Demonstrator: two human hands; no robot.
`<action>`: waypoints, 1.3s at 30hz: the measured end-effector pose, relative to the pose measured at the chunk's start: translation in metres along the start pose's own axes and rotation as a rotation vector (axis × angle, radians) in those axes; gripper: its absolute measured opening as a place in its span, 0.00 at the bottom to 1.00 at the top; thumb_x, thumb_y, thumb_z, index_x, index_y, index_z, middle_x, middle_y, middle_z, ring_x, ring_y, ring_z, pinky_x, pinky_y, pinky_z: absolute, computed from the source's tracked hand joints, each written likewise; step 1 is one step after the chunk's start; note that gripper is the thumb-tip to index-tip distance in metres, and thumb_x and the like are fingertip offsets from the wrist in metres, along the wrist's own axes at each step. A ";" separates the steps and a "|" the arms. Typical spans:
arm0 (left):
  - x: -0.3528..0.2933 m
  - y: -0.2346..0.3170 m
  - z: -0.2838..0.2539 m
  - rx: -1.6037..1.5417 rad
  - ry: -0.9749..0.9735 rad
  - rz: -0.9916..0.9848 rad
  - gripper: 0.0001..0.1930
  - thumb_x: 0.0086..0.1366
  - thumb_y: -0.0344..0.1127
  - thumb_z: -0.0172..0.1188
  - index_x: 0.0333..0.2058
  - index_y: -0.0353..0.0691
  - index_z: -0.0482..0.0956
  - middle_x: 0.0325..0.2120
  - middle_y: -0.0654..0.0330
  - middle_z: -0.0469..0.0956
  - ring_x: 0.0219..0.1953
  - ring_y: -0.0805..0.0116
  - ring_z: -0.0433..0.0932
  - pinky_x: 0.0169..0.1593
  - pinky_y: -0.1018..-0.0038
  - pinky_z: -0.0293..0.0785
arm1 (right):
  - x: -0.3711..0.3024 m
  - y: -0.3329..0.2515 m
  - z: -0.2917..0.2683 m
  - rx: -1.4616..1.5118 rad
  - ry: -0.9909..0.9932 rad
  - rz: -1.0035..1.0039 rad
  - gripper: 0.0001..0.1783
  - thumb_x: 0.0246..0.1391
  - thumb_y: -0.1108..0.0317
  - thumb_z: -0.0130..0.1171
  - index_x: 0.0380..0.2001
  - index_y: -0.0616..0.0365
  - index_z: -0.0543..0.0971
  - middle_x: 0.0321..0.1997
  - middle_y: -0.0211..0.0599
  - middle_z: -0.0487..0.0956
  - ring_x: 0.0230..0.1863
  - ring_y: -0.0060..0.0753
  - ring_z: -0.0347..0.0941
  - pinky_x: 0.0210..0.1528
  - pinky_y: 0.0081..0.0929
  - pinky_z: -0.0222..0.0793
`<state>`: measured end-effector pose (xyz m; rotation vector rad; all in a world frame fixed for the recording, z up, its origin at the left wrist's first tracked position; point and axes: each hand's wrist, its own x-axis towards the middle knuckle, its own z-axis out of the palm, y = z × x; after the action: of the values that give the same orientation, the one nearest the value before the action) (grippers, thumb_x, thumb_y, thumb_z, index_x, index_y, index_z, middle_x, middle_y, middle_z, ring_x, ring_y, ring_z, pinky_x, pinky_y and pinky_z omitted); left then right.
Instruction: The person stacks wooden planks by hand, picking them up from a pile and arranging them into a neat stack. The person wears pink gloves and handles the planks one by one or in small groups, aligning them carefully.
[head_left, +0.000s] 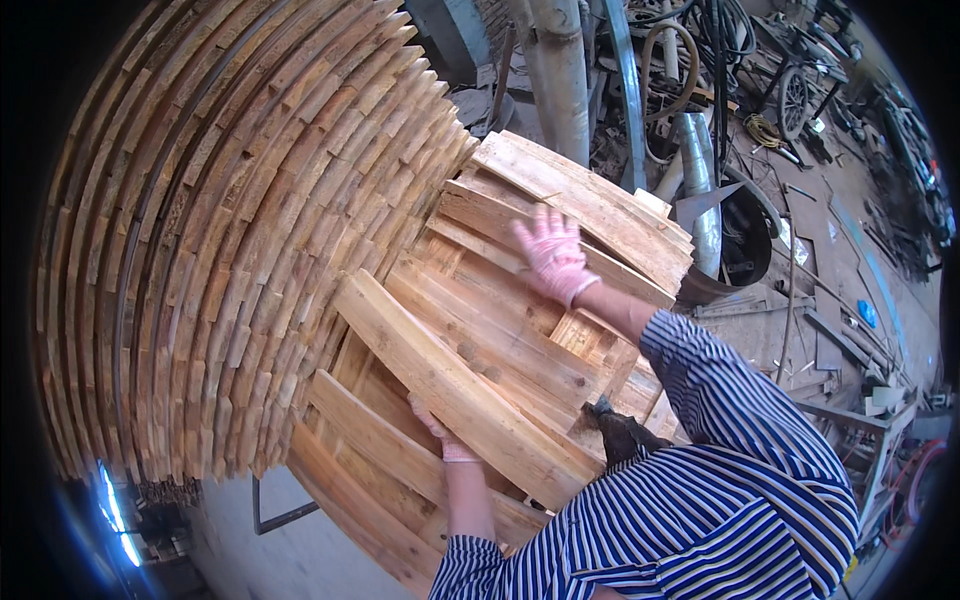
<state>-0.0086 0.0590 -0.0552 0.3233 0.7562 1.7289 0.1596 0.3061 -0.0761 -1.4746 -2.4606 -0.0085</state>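
A pale, broad wooden board (pixel 455 385) lies slantwise on top of other loose boards. My left hand (pixel 438 430), in a pinkish glove, grips its near-left edge; some of the fingers are hidden behind the board. Farther off and to the right, my right hand (pixel 553 255), in a pink and white glove, is open with its fingers spread. It is over the boards beside a thick pale plank (pixel 590 210), holding nothing. Another curved board (pixel 375 425) rests to the left of my left hand.
A tall stack of narrow wooden staves (pixel 230 230) with jagged ends fills the left side. Metal pipes (pixel 560 80) stand behind the boards. A round dark metal drum (pixel 740 245) is at the right, with a cluttered floor and a wheel (pixel 793 100) beyond.
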 end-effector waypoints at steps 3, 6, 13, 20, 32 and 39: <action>-0.005 0.010 -0.002 -0.002 0.020 0.015 0.49 0.61 0.73 0.54 0.71 0.46 0.58 0.63 0.51 0.69 0.61 0.51 0.71 0.65 0.44 0.68 | 0.011 0.019 -0.013 0.191 -0.344 -0.005 0.50 0.47 0.55 0.69 0.74 0.44 0.60 0.74 0.69 0.57 0.69 0.63 0.63 0.65 0.53 0.63; -0.008 0.005 -0.007 0.079 0.094 -0.005 0.50 0.60 0.73 0.56 0.71 0.45 0.58 0.63 0.51 0.69 0.61 0.51 0.70 0.66 0.48 0.67 | 0.017 0.028 -0.012 0.260 -0.296 0.016 0.47 0.46 0.55 0.69 0.70 0.45 0.63 0.62 0.61 0.69 0.61 0.62 0.69 0.59 0.53 0.70; 0.014 -0.022 -0.043 0.095 0.420 0.044 0.52 0.63 0.81 0.43 0.71 0.43 0.57 0.64 0.54 0.68 0.64 0.52 0.68 0.70 0.53 0.64 | -0.028 -0.075 -0.106 0.801 -0.511 -0.065 0.52 0.53 0.35 0.64 0.72 0.52 0.58 0.38 0.47 0.73 0.35 0.36 0.72 0.32 0.37 0.79; 0.008 -0.031 -0.041 0.238 0.346 0.175 0.59 0.58 0.88 0.34 0.76 0.48 0.44 0.76 0.56 0.45 0.74 0.54 0.51 0.77 0.54 0.48 | -0.029 -0.043 -0.016 0.549 -0.075 -0.191 0.38 0.63 0.44 0.56 0.67 0.59 0.65 0.46 0.62 0.78 0.49 0.58 0.77 0.52 0.49 0.76; -0.027 0.011 -0.086 0.106 0.327 0.118 0.59 0.55 0.89 0.37 0.74 0.52 0.50 0.70 0.54 0.58 0.66 0.52 0.63 0.69 0.50 0.64 | -0.030 -0.021 0.030 0.096 -0.070 -0.344 0.30 0.54 0.69 0.59 0.61 0.55 0.70 0.57 0.67 0.71 0.53 0.63 0.76 0.51 0.53 0.75; -0.020 0.000 -0.055 0.173 0.447 0.083 0.58 0.57 0.88 0.39 0.75 0.52 0.48 0.73 0.55 0.53 0.70 0.52 0.57 0.73 0.50 0.56 | -0.021 -0.019 0.010 0.383 -0.361 -0.091 0.36 0.55 0.54 0.59 0.69 0.41 0.68 0.63 0.65 0.66 0.59 0.59 0.71 0.56 0.53 0.70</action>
<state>-0.0345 0.0231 -0.0931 0.0826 1.2353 1.8418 0.1505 0.2799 -0.0881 -1.2824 -2.6012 0.7274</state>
